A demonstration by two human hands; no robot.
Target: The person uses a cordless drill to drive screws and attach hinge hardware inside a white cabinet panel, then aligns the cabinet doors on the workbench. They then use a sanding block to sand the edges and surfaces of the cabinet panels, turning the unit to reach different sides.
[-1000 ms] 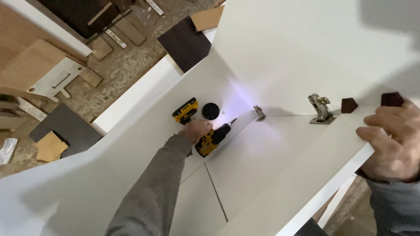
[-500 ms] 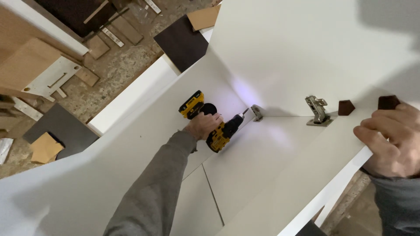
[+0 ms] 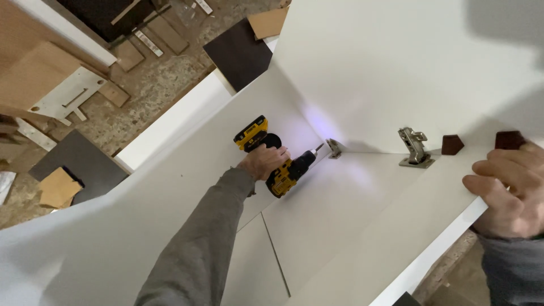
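Now the left hand (image 3: pixel 262 161) has carried the yellow-and-black cordless drill (image 3: pixel 271 158) further into the white cabinet than it was a second ago, and its bit is right up against the small metal bracket (image 3: pixel 334 148) in the inner corner, where the drill's work light throws a bluish patch on the panel. That puts the tool in contact with the fitting, so I judge driving is under way or about to begin. The left hand is wrapped tight around the drill's grip, arm stretched out in a grey sleeve. The right hand (image 3: pixel 507 190) stays curled over the front edge of the white panel (image 3: pixel 396 238), fingers clamped on it, well apart from the drill. A metal hinge (image 3: pixel 413 147) sits between bracket and right hand, beside two dark brown corner blocks (image 3: pixel 452 144).
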